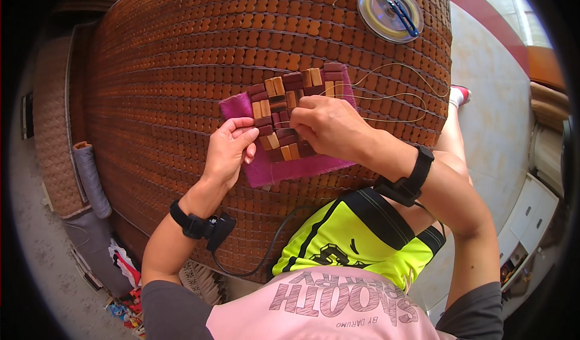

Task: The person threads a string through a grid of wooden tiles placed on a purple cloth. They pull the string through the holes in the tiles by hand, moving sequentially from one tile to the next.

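Observation:
A panel of small wooden blocks [279,103], light brown and dark red in a woven-looking pattern, lies on a magenta cloth [302,169]. At the panel's left edge my left hand [228,149] is closed, its thumb and forefinger pinching a dark block and the edge there. My right hand [331,125] is over the panel's right half, fingers bent and pressed together on a thin yellowish thread. Any needle is hidden by the fingers. Slack thread [396,95] loops out to the right of my right hand.
The panel rests on a brown tile mat [181,92] covering a bed-like surface. At the far right, small blue-handled scissors [399,12] lie on a round clear spool or case [368,22]. A black cable [275,243] runs from my left wrist strap. My bent leg is at the right.

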`<state>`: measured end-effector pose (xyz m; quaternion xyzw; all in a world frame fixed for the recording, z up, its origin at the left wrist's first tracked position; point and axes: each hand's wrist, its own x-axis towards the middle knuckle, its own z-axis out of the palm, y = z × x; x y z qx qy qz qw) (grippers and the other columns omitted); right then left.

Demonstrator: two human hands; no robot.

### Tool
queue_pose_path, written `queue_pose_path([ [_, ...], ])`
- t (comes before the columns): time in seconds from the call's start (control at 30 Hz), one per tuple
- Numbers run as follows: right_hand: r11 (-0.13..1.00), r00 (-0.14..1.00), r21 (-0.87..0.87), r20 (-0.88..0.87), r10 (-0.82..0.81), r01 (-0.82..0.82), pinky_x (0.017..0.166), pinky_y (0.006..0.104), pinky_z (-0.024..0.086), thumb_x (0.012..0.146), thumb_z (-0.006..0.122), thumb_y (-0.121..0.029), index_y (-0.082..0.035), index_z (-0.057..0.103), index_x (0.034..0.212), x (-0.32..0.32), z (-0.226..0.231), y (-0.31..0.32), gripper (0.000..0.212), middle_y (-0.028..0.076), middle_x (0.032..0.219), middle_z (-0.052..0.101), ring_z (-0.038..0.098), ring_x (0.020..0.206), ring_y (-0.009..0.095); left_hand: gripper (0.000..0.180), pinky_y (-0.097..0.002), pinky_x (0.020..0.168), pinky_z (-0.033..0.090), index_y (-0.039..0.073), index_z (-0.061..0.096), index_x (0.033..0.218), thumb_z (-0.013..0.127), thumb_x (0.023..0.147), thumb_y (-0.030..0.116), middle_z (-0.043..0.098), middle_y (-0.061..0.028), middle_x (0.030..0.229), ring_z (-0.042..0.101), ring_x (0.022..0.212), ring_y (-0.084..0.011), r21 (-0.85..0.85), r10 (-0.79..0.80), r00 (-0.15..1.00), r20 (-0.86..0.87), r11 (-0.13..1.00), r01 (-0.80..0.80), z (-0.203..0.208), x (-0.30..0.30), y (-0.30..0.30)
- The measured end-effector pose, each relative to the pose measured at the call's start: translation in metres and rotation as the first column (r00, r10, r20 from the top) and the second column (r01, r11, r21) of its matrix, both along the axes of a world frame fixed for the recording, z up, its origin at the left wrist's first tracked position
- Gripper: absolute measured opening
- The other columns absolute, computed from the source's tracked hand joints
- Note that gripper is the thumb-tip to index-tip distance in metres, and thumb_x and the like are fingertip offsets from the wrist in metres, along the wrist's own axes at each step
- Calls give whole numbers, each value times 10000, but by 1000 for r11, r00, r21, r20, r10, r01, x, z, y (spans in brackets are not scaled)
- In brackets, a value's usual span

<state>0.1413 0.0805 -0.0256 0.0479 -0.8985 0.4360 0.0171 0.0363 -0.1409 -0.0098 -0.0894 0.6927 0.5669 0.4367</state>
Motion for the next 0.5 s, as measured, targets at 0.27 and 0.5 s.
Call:
queue_pose_path([
  [0.27,999,998,23,-57,34,-33,692,445,555,854,714,-69,-30,655,906,-4,-7,-7,88,124,873,637,675,841,346,294,-191,490,432,-23,548,1219,685,971,54,654,-33,860,551,585,-61,-23,-3,1000,-8,1000,2,-2,0,-1],
  [0.5,996,997,71,59,48,-52,704,434,562,813,680,-34,-39,637,902,-9,-3,-6,99,116,913,661,682,912,330,294,-195,555,479,-35,560,1212,693,962,44,695,-64,916,594,641,-68,40,-20,1000,15,999,19,-3,-1,-5],
])
